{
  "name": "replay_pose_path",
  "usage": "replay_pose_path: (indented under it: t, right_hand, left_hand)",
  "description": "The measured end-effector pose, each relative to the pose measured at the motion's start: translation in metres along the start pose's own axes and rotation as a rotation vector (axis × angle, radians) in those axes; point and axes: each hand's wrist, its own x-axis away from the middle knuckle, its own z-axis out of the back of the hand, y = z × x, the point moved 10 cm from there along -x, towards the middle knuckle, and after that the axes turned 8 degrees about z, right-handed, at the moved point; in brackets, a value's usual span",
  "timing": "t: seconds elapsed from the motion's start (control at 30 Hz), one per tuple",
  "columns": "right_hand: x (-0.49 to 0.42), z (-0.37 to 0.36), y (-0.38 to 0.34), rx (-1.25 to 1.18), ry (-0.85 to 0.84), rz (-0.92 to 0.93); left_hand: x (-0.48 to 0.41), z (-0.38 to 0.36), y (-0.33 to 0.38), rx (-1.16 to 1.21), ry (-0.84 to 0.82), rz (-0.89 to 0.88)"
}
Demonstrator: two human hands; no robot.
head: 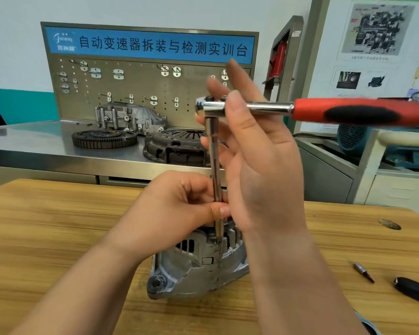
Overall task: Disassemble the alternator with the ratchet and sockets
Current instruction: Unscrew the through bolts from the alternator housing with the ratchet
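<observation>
A grey cast alternator (198, 267) stands on the wooden table (58, 226), partly hidden by my arms. A ratchet (348, 112) with a red and black handle points right; its chrome head sits atop a long vertical extension bar (214, 163) whose socket (219, 232) meets a bolt on the alternator's top. My left hand (182, 204) pinches the lower part of the extension just above the socket. My right hand (254, 151) is up at the ratchet head, thumb across the chrome neck, fingers mostly straight behind the head.
A small screwdriver bit (363, 272) and a black handle (414, 291) lie on the table at right. Behind stand a steel bench (34, 146) with a flywheel (104, 139), a clutch cover (177, 146), a housing (131, 117), and a pegboard (136, 93).
</observation>
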Motion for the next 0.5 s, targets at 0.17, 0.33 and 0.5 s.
replay_pose_path:
  t: [0.17,0.33,0.5]
  right_hand:
    - [-0.001,-0.001,0.003,-0.086,-0.016,-0.031]
    - [0.001,0.007,0.014,-0.143,0.028,-0.132]
    - [-0.003,0.002,-0.002,-0.009,-0.002,0.017]
  left_hand:
    - [-0.001,-0.001,-0.001,-0.030,-0.056,0.003]
    - [0.002,-0.006,0.001,-0.019,-0.115,-0.016]
    - [0.000,0.001,0.000,0.012,-0.015,-0.004]
